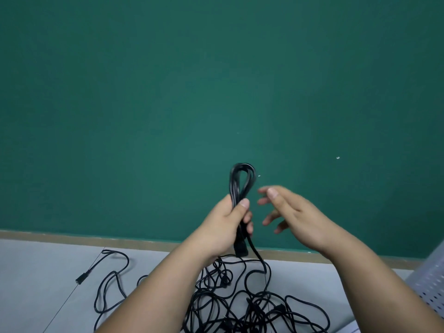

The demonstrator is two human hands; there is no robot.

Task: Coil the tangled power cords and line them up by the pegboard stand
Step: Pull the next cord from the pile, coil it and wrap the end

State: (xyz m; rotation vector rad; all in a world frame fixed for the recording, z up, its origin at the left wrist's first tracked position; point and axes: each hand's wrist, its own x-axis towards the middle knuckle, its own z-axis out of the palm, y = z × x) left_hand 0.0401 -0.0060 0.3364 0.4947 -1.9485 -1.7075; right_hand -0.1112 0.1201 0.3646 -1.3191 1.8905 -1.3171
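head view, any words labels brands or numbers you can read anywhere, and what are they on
None can be read.
The green wall is blank, and the pegboard stand shows only holes.
Any moulded marks on the coiled cord held by the left hand, on the tangled cords or on the loose plug are too small to tell.

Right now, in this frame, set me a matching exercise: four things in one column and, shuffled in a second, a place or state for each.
1. left hand
2. right hand
3. tangled cords
4. pegboard stand

A. at the right edge of the view
B. grips the coiled cord
C. open, holding nothing
D. heaped on the grey floor

Pairs: 1-B, 2-C, 3-D, 4-A.
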